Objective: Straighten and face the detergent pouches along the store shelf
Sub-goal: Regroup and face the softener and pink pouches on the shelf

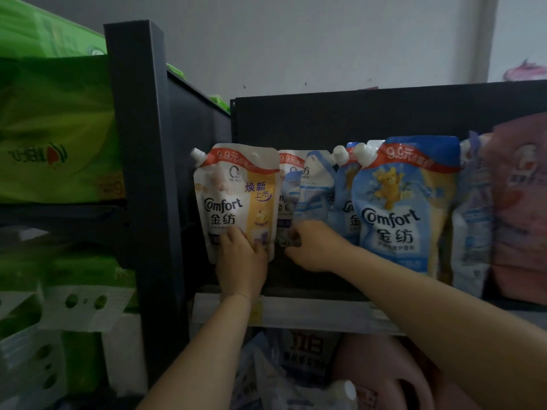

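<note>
A white and yellow Comfort pouch point(233, 196) stands upright at the left end of the dark shelf point(310, 309), label facing me. My left hand point(241, 261) grips its bottom edge. Behind and to its right a second white pouch point(288, 184) leans, and a pale blue pouch point(315, 184) shows its back side. My right hand point(313, 247) pinches the lower corner of that second pouch. A large blue Comfort pouch point(405, 208) faces front to the right, with another blue pouch point(344, 202) behind it.
Pink pouches point(521, 208) and a pale pouch point(470, 220) fill the shelf's right end. A dark upright post point(148, 173) borders the shelf on the left, with green tissue packs point(56, 128) beyond it. Pink bottles and bags point(381, 377) sit on the shelf below.
</note>
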Demonstrator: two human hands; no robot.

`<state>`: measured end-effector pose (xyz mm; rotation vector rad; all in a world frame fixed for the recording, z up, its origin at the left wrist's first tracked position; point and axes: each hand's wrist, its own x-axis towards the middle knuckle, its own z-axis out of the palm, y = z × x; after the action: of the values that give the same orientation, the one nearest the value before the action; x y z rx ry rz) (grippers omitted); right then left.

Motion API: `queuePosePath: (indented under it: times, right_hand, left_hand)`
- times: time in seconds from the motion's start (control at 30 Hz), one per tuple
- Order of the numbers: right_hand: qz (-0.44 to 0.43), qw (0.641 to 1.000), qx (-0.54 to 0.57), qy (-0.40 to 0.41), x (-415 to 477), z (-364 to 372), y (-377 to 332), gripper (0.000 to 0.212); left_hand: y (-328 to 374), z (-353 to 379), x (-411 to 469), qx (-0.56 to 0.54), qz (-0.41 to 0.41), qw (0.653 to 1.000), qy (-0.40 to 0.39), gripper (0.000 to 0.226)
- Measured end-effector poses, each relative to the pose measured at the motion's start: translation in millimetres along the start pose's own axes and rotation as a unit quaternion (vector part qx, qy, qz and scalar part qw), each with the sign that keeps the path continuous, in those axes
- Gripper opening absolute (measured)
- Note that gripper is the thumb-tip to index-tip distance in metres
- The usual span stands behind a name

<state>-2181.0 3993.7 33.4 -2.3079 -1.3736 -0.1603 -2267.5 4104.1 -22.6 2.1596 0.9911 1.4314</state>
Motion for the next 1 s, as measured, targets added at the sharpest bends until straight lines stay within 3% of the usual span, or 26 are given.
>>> queuePosePath:
  times: [0.1,0.23,0.43,0.6,0.8,0.9,1.0]
  right_hand:
    - [-0.004,0.999,-0.037,-0.001,-12,-9,8,0.021]
    - [-0.018,0.994,-0.107,-0.012,-28,-18,14,0.019]
    - [-0.045,0.984,-0.170,-0.010,-43,-20,23,0.024]
    - [-0.099,0.977,-0.190,0.010,-57,-25,28,0.023]
    - [-0.177,0.953,-0.207,0.132,-71,-32,34,0.025]
    - [-0.219,0.936,-0.214,0.172,-82,-37,34,0.018]
    - [-0.223,0.929,-0.207,0.211,-99,-42,31,0.011]
  left_hand:
    - [4,0,-1,0.026,0.056,0.998,-0.032,0.019]
    - [11,0,2,0.053,0.080,0.987,-0.130,0.012]
    - [46,8,-7,-0.050,0.136,0.953,-0.264,0.008]
    - [73,17,-22,-0.081,0.186,0.932,-0.301,0.018]
    - [67,15,-17,-0.068,0.188,0.930,-0.309,0.018]
    - [66,11,-19,-0.096,0.192,0.928,-0.304,0.042]
    - [76,-3,-32,-0.077,0.211,0.928,-0.299,0.022]
